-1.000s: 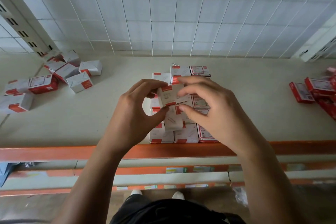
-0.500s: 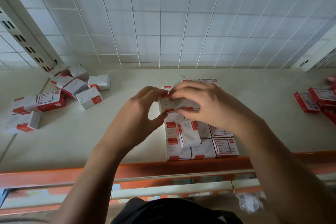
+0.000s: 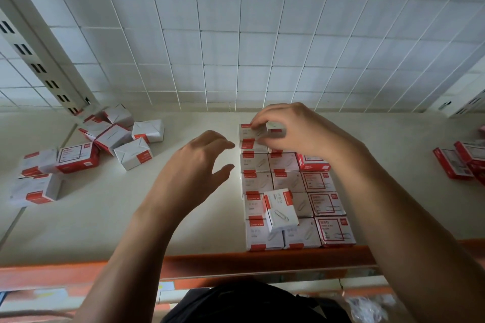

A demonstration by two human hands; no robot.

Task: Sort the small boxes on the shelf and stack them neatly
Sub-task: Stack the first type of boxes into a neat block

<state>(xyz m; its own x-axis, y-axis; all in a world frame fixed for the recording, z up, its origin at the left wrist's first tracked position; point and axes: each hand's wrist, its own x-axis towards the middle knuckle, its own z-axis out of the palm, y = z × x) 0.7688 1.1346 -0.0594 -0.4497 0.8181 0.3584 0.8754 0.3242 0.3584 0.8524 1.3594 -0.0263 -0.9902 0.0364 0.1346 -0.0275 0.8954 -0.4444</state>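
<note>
Now right hand (image 3: pixel 296 134) pinches small rectangular cardboard box (image 3: pixel 252 131).

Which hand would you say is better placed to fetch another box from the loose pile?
The left hand: it is open, empty and nearer the pile, while the right hand pinches a box at the far end of the grid.

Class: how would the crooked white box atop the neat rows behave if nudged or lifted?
The crooked box probably slides or tips: it sits tilted across the rows. Likely stiff: its cardboard edges look crisp. Probably light, being small.
</note>
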